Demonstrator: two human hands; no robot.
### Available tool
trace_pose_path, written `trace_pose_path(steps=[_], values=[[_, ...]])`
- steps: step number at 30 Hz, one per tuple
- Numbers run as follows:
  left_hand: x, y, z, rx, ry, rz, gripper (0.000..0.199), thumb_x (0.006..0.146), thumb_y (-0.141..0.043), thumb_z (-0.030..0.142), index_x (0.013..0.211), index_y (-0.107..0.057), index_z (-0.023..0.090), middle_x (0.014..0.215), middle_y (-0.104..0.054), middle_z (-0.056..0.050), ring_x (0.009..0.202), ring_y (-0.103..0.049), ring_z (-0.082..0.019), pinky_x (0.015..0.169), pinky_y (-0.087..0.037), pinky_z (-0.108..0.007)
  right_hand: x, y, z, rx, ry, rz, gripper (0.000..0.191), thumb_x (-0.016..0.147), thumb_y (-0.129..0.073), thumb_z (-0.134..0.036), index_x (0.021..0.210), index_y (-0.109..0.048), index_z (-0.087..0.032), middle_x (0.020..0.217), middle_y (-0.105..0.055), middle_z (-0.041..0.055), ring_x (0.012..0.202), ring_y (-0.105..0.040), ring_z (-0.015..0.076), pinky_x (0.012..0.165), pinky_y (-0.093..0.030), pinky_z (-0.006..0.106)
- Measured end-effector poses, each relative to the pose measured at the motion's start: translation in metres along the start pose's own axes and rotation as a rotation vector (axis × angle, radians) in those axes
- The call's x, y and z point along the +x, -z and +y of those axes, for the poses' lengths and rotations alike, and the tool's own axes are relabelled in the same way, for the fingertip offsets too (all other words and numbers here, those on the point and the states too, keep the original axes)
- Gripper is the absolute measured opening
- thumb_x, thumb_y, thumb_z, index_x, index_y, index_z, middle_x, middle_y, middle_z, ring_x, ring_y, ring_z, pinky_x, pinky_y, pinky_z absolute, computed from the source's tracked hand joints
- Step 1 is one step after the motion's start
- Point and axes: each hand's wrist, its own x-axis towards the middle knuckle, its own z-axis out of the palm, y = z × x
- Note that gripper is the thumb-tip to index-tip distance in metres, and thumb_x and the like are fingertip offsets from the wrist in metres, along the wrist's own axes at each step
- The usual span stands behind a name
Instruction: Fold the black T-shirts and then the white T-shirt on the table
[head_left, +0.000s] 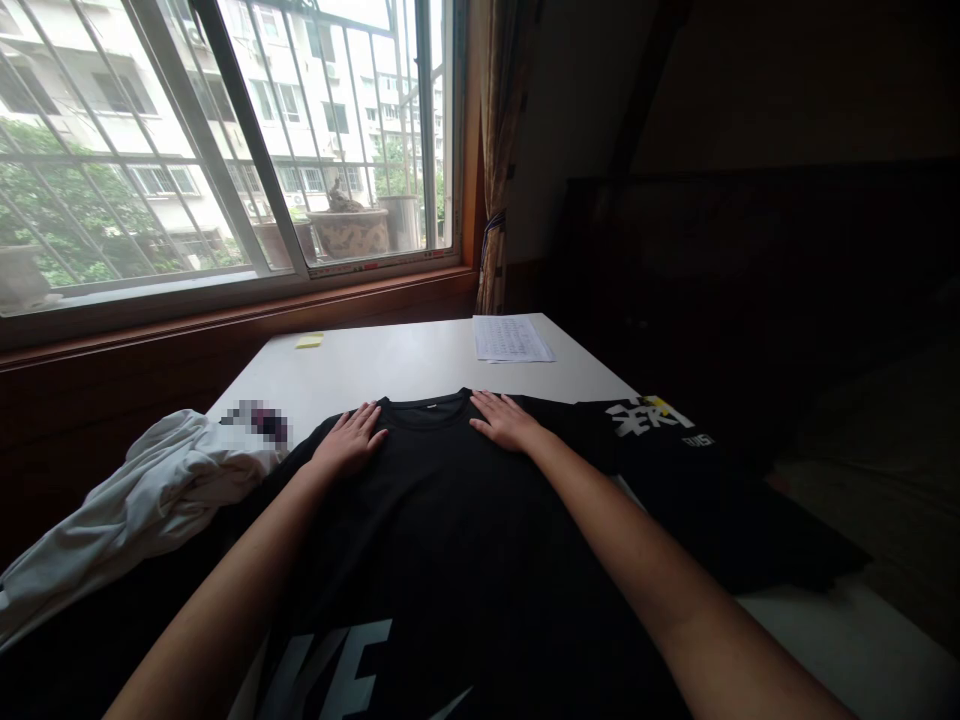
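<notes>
A black T-shirt (442, 520) lies spread on the white table, its collar toward the window and pale lettering near the bottom of the view. On the shirt's left shoulder area, beside the collar, my left hand (351, 438) rests flat with fingers stretched out. My right hand (508, 418) lies flat in the same way at the other side of the collar. Neither hand grips the cloth. The shirt's lower end runs out of view.
White crumpled clothing (165, 480) hangs over the table's left side. Another black garment with white print (652, 420) lies at the right. Printed papers (514, 340) and yellow sticky notes (310, 341) are on the far part of the white table (390, 355), below a barred window (337, 130).
</notes>
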Motion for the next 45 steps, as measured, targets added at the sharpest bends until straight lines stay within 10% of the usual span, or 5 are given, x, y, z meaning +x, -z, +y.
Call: trace_pose_path(steps=[36, 45], values=[[0.035, 0.004, -0.029, 0.026, -0.099, 0.036, 0.064, 0.103, -0.027, 0.048, 0.159, -0.033, 0.017, 0.167, -0.028, -0.008, 0.155, -0.021, -0.025, 0.125, -0.019, -0.046, 0.024, 0.004, -0.004, -0.087, -0.060, 0.098, 0.071, 0.100, -0.027, -0.060, 0.160, -0.032, -0.021, 0.167, -0.027, 0.0054, 0.155, -0.021, 0.0271, 0.126, -0.013, 0.046], [-0.031, 0.026, 0.006, 0.044, -0.236, 0.191, 0.052, 0.100, -0.038, 0.035, 0.146, -0.052, 0.016, 0.156, -0.048, -0.011, 0.149, -0.037, -0.028, 0.124, -0.027, -0.049, -0.025, 0.005, -0.047, -0.134, -0.046, 0.295, 0.054, 0.100, -0.040, -0.034, 0.145, -0.054, -0.007, 0.155, -0.048, 0.0165, 0.146, -0.038, 0.0304, 0.125, -0.022, 0.044]])
